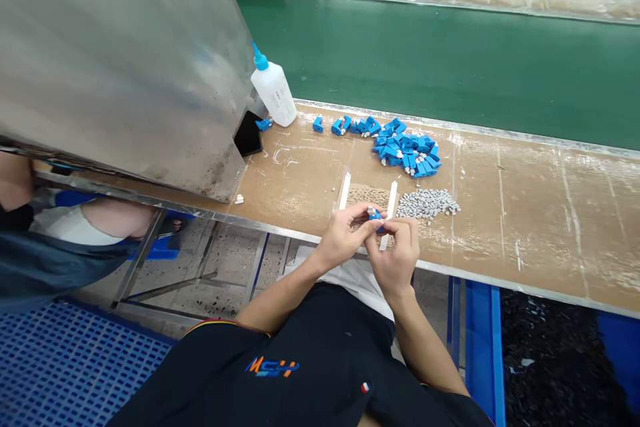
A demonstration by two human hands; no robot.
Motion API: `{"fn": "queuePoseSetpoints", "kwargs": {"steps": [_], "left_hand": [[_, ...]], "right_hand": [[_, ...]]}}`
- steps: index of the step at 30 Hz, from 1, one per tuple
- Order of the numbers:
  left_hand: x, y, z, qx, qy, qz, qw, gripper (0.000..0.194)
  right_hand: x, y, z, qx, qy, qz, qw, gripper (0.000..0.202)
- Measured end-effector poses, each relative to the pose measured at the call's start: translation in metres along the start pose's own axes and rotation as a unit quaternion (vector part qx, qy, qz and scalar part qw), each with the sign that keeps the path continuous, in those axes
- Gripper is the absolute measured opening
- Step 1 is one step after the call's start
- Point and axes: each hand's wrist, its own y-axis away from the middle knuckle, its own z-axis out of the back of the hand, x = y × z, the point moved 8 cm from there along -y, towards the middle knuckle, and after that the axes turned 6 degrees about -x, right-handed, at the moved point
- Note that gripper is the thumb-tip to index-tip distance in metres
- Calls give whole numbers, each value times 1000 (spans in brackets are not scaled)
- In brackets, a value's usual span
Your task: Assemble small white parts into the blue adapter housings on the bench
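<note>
Both hands meet over the bench's near edge around one small blue plastic part [375, 214] with a whitish piece at its top. My left hand [344, 233] pinches it from the left. From the right, the fingertips of my right hand [397, 250] press against the same part. Just beyond the hands lies a patch of small dark bits [367, 195] between two white strips [345, 191]. A heap of small grey pieces [427, 203] lies to the right of my right hand. Farther back is a pile of similar blue parts [407, 147].
A white bottle with a blue nozzle [275, 92] stands at the back left, near a black flat object [249, 134] and a metal panel [125, 60]. Behind the bench runs a green belt [450, 67]. A blue bin [484, 347] holds dark scraps; another person's leg [117, 217] shows left.
</note>
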Motion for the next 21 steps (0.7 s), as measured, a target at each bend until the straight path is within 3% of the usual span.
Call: {"fn": "queuePoseSetpoints", "kwargs": {"steps": [3, 5, 8, 11, 12, 14, 16, 18, 21], "left_hand": [[6, -45, -15, 85, -93, -35, 991, 37], [11, -88, -15, 70, -200, -84, 974, 28], [24, -151, -13, 11, -365, -145, 920, 24], [44, -188, -19, 25, -432, -159, 887, 17], [47, -194, -19, 29, -439, -158, 884, 13], [48, -197, -14, 22, -445, -152, 882, 13], [41, -189, -2, -4, -446, -146, 883, 14], [30, -168, 14, -40, -434, -139, 889, 11], [19, -117, 42, -105, -367, -104, 918, 5]], "right_hand": [[-45, -8, 17, 17, 21, -28, 999, 9], [-100, -14, 49, -3, 68, -67, 995, 2], [-200, -27, 125, -73, 240, -115, 961, 29], [-283, -42, 203, -121, 311, -165, 928, 58], [-299, -47, 221, -125, 340, -174, 916, 63], [-303, -53, 238, -139, 367, -146, 908, 58], [-282, -51, 218, -98, 319, -102, 937, 42], [-251, -36, 160, 46, 186, -83, 978, 29], [-200, -1, 85, 154, 106, -58, 981, 24]]}}
